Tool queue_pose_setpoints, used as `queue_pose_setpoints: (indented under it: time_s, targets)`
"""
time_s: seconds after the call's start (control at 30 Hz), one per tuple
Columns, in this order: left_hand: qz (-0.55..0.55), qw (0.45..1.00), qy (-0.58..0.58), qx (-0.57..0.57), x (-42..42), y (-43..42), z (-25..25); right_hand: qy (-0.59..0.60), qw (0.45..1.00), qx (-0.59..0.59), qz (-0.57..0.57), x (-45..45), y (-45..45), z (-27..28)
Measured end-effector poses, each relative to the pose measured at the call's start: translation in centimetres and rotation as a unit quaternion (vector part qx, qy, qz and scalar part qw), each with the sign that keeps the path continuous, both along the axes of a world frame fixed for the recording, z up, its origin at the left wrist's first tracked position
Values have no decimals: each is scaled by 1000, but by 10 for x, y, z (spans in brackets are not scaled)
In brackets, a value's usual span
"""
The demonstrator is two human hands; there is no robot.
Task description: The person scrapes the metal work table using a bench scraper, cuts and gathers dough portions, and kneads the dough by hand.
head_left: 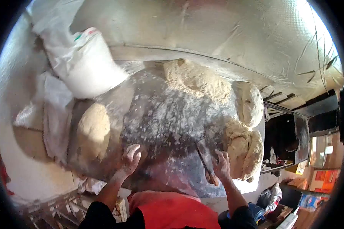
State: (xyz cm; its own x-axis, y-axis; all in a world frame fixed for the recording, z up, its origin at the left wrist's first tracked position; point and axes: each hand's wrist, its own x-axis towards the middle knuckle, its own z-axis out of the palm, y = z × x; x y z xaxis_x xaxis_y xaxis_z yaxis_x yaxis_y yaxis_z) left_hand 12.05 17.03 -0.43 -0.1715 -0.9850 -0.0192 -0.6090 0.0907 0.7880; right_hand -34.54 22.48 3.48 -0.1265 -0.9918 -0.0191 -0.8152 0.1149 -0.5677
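My left hand (131, 158), dusted with flour, is held over the near edge of the table with its fingers apart and nothing in it. To its left lies a smooth oval mound of dough (93, 129). My right hand (221, 165) is near the front right, fingers loosely spread, beside a knife (205, 160) with a dark blade and a wooden handle. The hand looks apart from the handle, though contact is hard to judge. Just right of that hand sits a rough, folded lump of dough (242, 150).
The dark work table (160, 114) is streaked with flour. At its back lies a long crumbly, floury mass (197, 80), with another dough lump (252, 105) at the right edge. A white sack (90, 65) stands back left. Dark metal racking (283, 133) is on the right.
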Motion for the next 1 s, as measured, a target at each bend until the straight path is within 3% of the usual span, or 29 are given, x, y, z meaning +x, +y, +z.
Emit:
queue_pose_setpoints:
  time_s: [0.2, 0.23, 0.33, 0.43, 0.47, 0.5, 0.53, 0.6, 0.67, 0.7, 0.73, 0.8, 0.87, 0.9, 0.93, 0.97, 1.0]
  targets:
    - [-136, 985, 34, -104, -103, -186, 61, 8, 998, -58, 14, -16, -208, 6]
    - [-142, 986, 46, -71, -121, -215, 66, 32, 996, -77, 30, -22, -250, 10]
    - [-172, 983, -9, -63, -172, -298, 67, 123, 990, -71, 17, -27, -363, 31]
    - [-189, 975, -67, -100, -222, -365, 51, 126, 987, -94, -9, -31, -424, 6]
    - [-192, 971, -69, -124, -237, -382, 45, 158, 987, -31, 1, -29, -429, -9]
    - [-196, 967, -71, -148, -249, -392, 39, 189, 981, 34, 11, -25, -430, -21]
    - [-185, 964, -93, -165, -258, -397, 30, 169, 985, 26, -11, -16, -422, -17]
    - [-198, 927, -100, -303, -268, -405, 12, 142, 990, 20, 4, -5, -394, -1]
    - [-183, 942, -106, -260, -279, -404, 39, 221, 974, -48, -13, 6, -350, -23]
    - [-187, 920, -156, -308, -286, -407, 36, 213, 976, -54, -10, 14, -324, -28]
    - [-194, 949, -145, -201, -290, -404, 53, 203, 977, -63, -5, 25, -299, -32]
    - [-178, 937, -173, -245, -296, -395, 36, 224, 973, -53, 6, 50, -250, -51]
    - [-212, 925, -203, -242, -285, -370, 24, 195, 978, -11, 77, 63, -200, -56]
    - [-241, 920, -243, -190, -273, -351, 7, 121, 987, 3, 104, 69, -180, -52]
    - [-298, 931, -208, -17, -245, -338, -36, 46, 990, 14, 132, 73, -161, -47]
    - [-295, 921, -242, -75, -238, -315, 8, 4, 986, -10, 169, 73, -135, -52]
    - [-266, 930, -212, -137, -227, -290, 19, -39, 977, -35, 206, 67, -117, -57]
